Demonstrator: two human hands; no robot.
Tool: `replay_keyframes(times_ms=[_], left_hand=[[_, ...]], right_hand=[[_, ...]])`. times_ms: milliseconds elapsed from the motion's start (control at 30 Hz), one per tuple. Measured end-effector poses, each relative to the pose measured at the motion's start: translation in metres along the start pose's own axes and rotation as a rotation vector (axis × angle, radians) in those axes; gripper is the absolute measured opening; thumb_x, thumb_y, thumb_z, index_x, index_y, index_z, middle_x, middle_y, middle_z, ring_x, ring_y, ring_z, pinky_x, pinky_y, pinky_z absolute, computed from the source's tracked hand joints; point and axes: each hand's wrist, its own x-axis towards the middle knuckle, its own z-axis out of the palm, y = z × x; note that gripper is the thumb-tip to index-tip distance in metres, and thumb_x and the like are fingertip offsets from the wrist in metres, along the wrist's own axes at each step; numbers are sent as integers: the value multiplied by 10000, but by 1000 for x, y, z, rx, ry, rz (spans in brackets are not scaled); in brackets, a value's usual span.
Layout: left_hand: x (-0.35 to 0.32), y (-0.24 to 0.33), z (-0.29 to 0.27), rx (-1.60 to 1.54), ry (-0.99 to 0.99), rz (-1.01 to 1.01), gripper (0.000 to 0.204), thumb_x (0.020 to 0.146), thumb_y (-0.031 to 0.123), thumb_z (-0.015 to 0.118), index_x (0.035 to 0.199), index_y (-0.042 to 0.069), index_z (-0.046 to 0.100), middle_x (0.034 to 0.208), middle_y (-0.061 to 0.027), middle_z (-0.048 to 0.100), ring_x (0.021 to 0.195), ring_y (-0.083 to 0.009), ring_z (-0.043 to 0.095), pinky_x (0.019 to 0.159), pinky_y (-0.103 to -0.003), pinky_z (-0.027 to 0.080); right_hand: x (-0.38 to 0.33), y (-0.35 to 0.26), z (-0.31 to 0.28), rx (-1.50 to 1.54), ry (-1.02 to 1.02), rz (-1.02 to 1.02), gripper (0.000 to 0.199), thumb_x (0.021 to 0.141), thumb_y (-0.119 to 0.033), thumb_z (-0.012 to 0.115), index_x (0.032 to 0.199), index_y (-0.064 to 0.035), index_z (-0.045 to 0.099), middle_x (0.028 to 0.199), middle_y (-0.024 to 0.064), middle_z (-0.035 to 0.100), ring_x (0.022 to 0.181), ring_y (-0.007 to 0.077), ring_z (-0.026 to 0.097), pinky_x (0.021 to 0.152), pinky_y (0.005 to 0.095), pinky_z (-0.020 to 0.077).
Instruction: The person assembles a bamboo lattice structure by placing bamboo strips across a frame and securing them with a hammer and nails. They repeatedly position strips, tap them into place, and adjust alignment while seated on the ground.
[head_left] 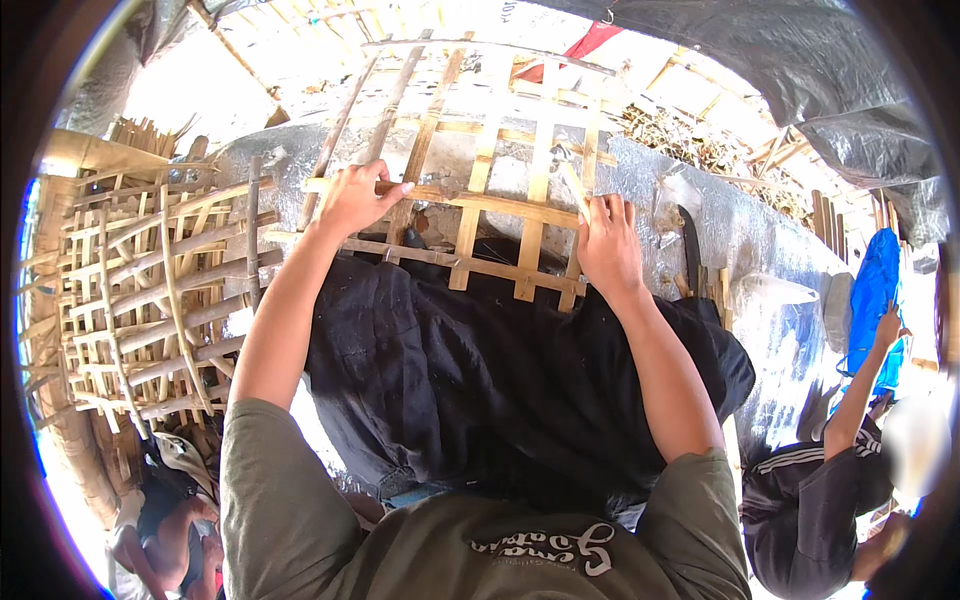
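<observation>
Weaving looked partway done: bamboo lattice panel (pixel 480 180) lay across the black cloth (pixel 480 370) on the lap, lower rows crossed, upper slat ends loose. Left hand (pixel 352 200) fingers clenched a crosswise slat; right hand (pixel 607 245) gripped a thin strip (pixel 572 188). Finished lattices (pixel 150 300) stacked left.

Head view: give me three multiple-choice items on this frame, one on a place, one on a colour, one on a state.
1. Where does the stack of finished lattice panels lie?
A. to the person's left
B. to the person's right
C. on the lap

2. What colour is the cloth under the bamboo lattice?
A. white
B. black
C. red

3. What is the left hand doing?
A. hanging free
B. holding a knife
C. gripping a cross slat

Answers: 1 A, the stack sits at the picture's left; 2 B, the cloth below the frame is black; 3 C, its fingers curl over a slat, while the right hand grips a thin strip.
</observation>
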Motion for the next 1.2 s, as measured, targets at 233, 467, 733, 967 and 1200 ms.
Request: replay_keyframes(times_ms=[233, 467, 733, 967, 1200], left_hand=[[9, -5, 2, 14, 13, 21, 552, 864, 569, 633, 918, 20, 652, 842, -189, 691, 842, -327, 672, 791, -423, 519], [12, -11, -1, 64, -8, 10, 539, 885, 547, 620, 956, 14, 657, 899, -182, 710, 868, -302, 690, 794, -412, 534], [9, -14, 0, -40, 42, 1, 567, 849, 571, 654, 842, 5, 660, 730, -152, 688, 730, -277, 682, 725, -391, 533], [5, -14, 13, 40, 128, 49, 555, 897, 562, 599, 933, 8, 627, 824, -180, 688, 787, -305, 680, 727, -434, 536], [14, -5, 10, 138, -72, -133, 703, 977, 590, 393, 1194, -62, 539, 891, -201, 684, 1016, -360, 647, 897, -525, 496]], right_hand=[[7, -4, -3, -30, 48, -49, 262, 861, -99, 598, 1106, -17, 561, 1108, 153, 520, 1055, 349, 549, 818, 468, 523], [8, -18, -10, -8, -28, 14, 276, 860, -91, 598, 1117, -4, 547, 1112, 152, 533, 1026, 336, 596, 799, 435, 553], [4, -19, -7, -112, 15, -60, 274, 846, -95, 606, 1097, -13, 532, 1132, 142, 553, 1053, 319, 584, 803, 423, 554], [2, -17, 0, -90, -35, -23, 262, 865, -115, 593, 1098, -19, 521, 1162, 143, 534, 1080, 325, 570, 819, 432, 552], [2, -17, 1, -112, -36, -47, 252, 880, -114, 579, 1104, -14, 520, 1179, 162, 509, 1120, 342, 543, 825, 427, 553]])
